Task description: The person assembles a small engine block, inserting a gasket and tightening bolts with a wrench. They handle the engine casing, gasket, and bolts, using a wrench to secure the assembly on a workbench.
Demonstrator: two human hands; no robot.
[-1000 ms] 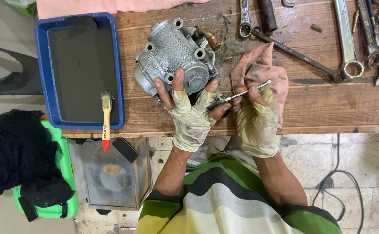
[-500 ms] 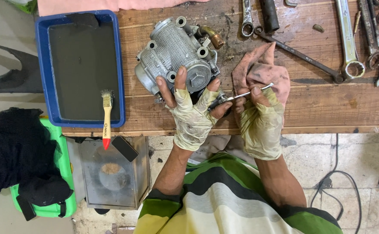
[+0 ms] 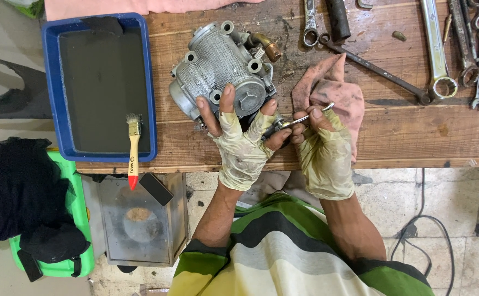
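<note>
My left hand [image 3: 242,148] grips the metal carburetor [image 3: 223,71] in the upper middle. My right hand [image 3: 324,156] pinches a thin tool [image 3: 305,118], lying slanted, its tip pointing lower left at the carburetor.

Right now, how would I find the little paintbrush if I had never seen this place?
Start at the wooden workbench and go to the blue plastic tray at its left end. The small paintbrush lies across the tray's near rim. It is the only thing with pale bristles, a yellowish wooden handle and a red tip, unlike the steel wrenches on the far right.
</note>
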